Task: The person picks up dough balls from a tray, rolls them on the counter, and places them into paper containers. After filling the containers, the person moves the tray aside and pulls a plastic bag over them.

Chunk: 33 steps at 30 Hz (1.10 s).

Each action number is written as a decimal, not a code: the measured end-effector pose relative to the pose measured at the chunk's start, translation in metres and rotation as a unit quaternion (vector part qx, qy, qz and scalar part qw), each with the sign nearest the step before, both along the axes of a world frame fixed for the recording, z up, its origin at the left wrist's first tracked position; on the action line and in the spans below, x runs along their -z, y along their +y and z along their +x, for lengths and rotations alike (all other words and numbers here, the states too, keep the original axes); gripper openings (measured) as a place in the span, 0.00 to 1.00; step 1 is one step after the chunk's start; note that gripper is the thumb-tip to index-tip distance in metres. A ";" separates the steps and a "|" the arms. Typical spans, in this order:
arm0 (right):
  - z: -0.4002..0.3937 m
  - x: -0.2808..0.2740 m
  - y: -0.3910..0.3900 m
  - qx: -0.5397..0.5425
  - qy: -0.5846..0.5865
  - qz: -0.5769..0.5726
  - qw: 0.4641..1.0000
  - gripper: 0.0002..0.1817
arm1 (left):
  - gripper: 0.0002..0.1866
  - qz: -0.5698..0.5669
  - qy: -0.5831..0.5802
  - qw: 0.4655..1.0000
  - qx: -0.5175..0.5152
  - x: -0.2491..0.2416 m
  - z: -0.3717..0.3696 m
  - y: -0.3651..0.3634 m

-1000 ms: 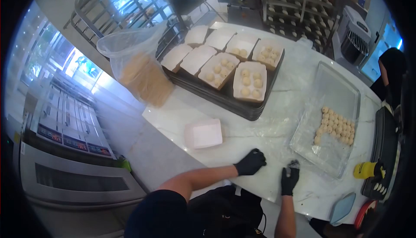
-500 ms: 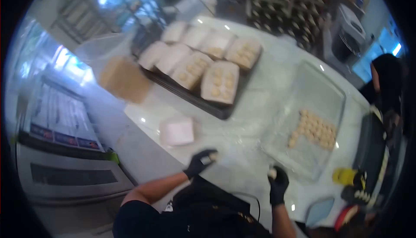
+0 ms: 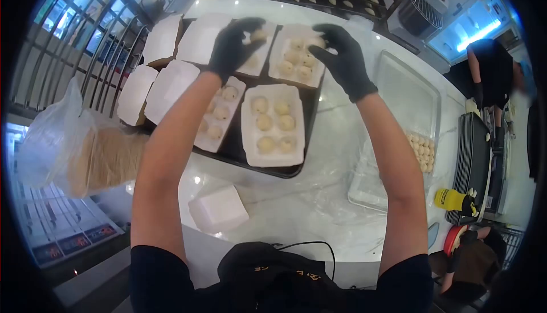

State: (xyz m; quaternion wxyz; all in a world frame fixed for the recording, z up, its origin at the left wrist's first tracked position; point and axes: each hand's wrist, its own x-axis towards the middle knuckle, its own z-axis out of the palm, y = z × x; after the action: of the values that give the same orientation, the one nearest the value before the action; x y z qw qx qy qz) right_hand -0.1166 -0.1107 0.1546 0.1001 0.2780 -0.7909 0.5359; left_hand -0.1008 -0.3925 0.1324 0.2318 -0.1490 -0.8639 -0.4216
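My left hand (image 3: 236, 48), in a black glove, holds a dough ball (image 3: 258, 35) between thumb and fingers above a white paper tray (image 3: 264, 55) in the back row. My right hand (image 3: 342, 56), also gloved, is pinched round a pale dough ball (image 3: 317, 42) at the right edge of another white tray (image 3: 310, 80), where several balls lie. In front, a white tray (image 3: 276, 156) holds several dough balls in two columns. Beneath my left forearm, a further tray (image 3: 235, 97) of balls is partly hidden. All these stand on a black baking tray (image 3: 285, 172).
White empty trays (image 3: 171, 88) fill the left of the baking tray. A white stack (image 3: 219, 209) lies near the front edge. At right are a clear tray (image 3: 373, 199) with dough balls (image 3: 421, 150), a yellow bottle (image 3: 450, 199) and black trays (image 3: 470, 159). Two other people (image 3: 490, 68) are beyond.
Both hands have moved forward from the table's front edge to the trays at the back, each with a dough ball. The view has shifted.
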 end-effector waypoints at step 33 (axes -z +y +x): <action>-0.023 0.050 -0.116 -0.062 0.269 0.426 0.862 0.04 | 0.17 -0.329 0.079 0.940 0.042 0.029 -0.003 -0.054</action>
State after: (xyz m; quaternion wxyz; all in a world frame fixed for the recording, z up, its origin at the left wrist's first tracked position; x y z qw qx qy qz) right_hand -0.1400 -0.2264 0.1041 0.1475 0.4750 -0.8657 0.0563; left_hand -0.1040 -0.4462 0.1038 0.2196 -0.2858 -0.9263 -0.1096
